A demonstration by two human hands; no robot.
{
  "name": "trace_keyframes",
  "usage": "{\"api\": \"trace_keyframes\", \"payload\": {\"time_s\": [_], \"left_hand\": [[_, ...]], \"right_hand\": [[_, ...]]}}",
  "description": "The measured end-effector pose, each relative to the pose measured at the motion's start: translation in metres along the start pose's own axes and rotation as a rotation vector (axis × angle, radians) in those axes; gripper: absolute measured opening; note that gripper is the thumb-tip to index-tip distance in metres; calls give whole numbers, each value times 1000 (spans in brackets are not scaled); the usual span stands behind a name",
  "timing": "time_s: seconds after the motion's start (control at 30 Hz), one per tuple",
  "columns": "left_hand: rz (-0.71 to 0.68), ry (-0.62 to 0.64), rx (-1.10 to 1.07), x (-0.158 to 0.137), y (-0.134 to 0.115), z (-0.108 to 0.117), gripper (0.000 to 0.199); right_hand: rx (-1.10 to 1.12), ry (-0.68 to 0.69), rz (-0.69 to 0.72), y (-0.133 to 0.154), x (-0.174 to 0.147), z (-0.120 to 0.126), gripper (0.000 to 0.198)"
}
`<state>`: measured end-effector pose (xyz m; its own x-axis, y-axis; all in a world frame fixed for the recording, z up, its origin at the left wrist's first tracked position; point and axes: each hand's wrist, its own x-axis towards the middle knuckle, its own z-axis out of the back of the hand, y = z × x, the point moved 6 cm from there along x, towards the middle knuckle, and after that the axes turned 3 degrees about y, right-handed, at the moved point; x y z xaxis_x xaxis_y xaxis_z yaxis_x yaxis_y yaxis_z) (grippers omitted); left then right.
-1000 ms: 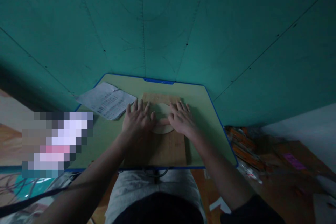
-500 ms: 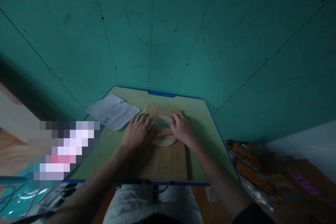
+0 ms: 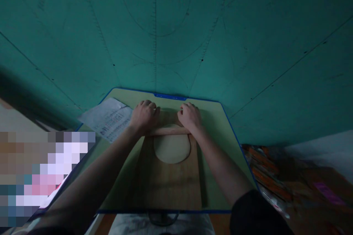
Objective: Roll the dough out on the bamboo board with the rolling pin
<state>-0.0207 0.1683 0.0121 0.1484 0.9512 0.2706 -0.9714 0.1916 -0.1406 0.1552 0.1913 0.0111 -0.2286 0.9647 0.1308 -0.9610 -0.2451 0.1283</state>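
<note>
A pale, flat round of dough [image 3: 172, 149] lies on a wooden board [image 3: 171, 187]. Across its far part runs a light wooden rolling pin [image 3: 169, 130]. My left hand [image 3: 145, 115] rests over the pin's left end, fingers bent and reaching beyond it. Over the right end is my right hand [image 3: 189, 115], its fingers curled in the same way, with the heel of the hand against the pin. The undersides of both hands are hidden.
The board lies on a pale green folding table [image 3: 212, 117] with a blue rim. A printed paper sheet [image 3: 109, 117] is at its far left. Behind stands a green wall [image 3: 171, 51] with drawn lines. Packets and boxes [image 3: 267, 169] are piled on the right.
Both hands and the rolling pin have moved away from me, towards the dough's far edge. More of the dough's near part shows, and it looks larger. The camera view has shifted slightly.
</note>
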Motion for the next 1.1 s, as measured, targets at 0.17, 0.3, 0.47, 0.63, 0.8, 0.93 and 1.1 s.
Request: {"api": "trace_keyframes", "payload": {"time_s": [0.17,0.3,0.47,0.63,0.8,0.93,1.1], "left_hand": [[-15,67,15,-24,-10,1,38],[-34,24,32,-79,-28,16,41],[-195,8,15,-136,-53,30,39],[-304,-81,56,-176,-64,31,45],[-340,-123,157,-191,-68,25,61],[-340,-144,181,-182,-69,22,71],[-277,-56,140,-164,-64,18,79]], "right_hand": [[33,54,-42,-2,-29,-2,23],[61,-54,32,2,-81,6,29],[137,-105,150,2,-140,9,38],[204,-104,196,-4,-180,5,41],[133,-93,243,-5,-204,-3,61],[75,-55,226,-5,-200,-5,74],[37,32,186,-6,-177,-3,77]]}}
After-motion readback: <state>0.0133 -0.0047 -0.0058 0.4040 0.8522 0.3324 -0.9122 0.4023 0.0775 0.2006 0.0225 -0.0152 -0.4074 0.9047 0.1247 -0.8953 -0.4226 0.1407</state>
